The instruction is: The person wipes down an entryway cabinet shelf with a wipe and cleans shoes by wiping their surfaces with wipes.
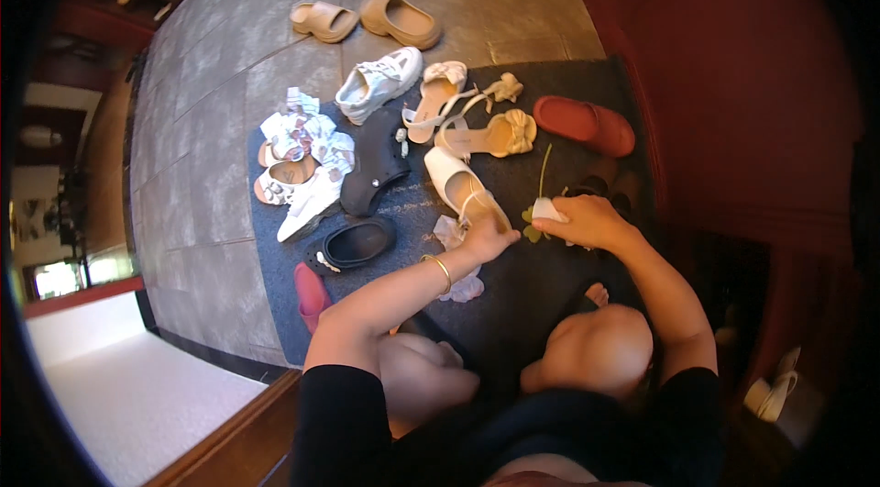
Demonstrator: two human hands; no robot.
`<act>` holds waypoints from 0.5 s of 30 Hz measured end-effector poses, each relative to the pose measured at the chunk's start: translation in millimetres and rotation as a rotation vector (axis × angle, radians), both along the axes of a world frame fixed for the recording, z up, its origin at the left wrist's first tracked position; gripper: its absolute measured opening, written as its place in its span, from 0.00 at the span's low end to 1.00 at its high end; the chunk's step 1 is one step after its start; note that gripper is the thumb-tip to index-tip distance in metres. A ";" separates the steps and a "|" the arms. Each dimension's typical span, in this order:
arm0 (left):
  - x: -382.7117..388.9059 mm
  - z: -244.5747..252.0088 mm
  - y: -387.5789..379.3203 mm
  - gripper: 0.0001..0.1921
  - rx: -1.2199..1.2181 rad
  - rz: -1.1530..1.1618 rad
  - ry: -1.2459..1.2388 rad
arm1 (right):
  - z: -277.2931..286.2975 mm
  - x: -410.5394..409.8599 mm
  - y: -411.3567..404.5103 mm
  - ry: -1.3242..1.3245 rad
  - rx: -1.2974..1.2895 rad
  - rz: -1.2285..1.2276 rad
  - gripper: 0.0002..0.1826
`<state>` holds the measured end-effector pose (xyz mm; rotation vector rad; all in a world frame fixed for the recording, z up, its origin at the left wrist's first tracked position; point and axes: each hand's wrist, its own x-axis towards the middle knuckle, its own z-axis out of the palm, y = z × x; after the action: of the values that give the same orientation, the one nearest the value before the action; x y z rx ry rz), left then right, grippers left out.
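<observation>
My left hand (489, 239) grips the heel end of a white square-toed slingback shoe (445, 176), whose toe points away from me. In my right hand (590, 220) is a small white object (548, 209), perhaps a folded wipe or a sponge; the fingers hide part of it. Right beside it, a green clover-shaped design (533, 228) shows on the dark mat (419, 280). Crumpled translucent plastic (465, 289) lies under my left wrist. Just beyond the shoe rest a yellow bow sandal (491, 136) and a white bow sandal (434, 98).
A red clog (584, 124) sits at the right. Black clogs (359, 242), a white-and-blue sneaker (379, 82) and crumpled striped paper (316, 133) over other shoes are at the left. Tan slides (401, 20) stand on the tiles (213, 95). A dark red panel (722, 74) borders the right.
</observation>
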<state>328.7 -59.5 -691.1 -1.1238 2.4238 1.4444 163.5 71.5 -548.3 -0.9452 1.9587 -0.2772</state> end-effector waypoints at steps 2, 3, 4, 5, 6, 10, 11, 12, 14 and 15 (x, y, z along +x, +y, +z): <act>-8.5 27.3 6.4 0.19 0.112 -0.713 -0.210 | -22.5 10.6 20.5 0.161 -0.055 0.029 0.28; -3.6 43.2 3.1 0.19 0.120 -0.732 -0.206 | -38.3 16.2 26.0 0.320 -0.150 0.105 0.25; 3.0 56.8 -2.7 0.19 0.060 -0.865 -0.199 | -51.2 24.2 28.6 0.389 -0.252 0.122 0.17; 9.4 68.8 -7.3 0.19 -0.003 -0.993 -0.191 | -58.7 31.0 31.7 0.393 -0.241 0.116 0.17; 20.0 78.9 -12.7 0.19 -0.006 -0.983 -0.197 | -61.2 40.1 21.0 0.293 -0.345 0.212 0.14; 66.0 90.3 -2.3 0.16 -0.195 -1.459 -0.289 | -63.3 65.3 -14.3 0.115 -0.287 0.527 0.24; 77.6 83.0 3.7 0.15 -0.233 -1.512 -0.224 | -69.4 65.8 -19.7 0.148 -0.155 0.587 0.23; 74.3 86.4 13.8 0.13 -0.254 -1.596 -0.264 | -82.9 61.5 -13.7 0.166 -0.130 0.562 0.23; 70.6 77.8 39.6 0.09 -0.286 -1.635 -0.325 | -125.4 46.1 11.9 0.284 -0.136 0.658 0.18; 67.6 80.4 41.9 0.09 -0.308 -1.715 -0.211 | -129.1 48.4 10.8 0.315 -0.257 0.575 0.14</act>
<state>396.2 -17.6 -610.6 0.7834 2.1266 0.3081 211.8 82.4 -677.4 -1.7572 1.8526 -0.0473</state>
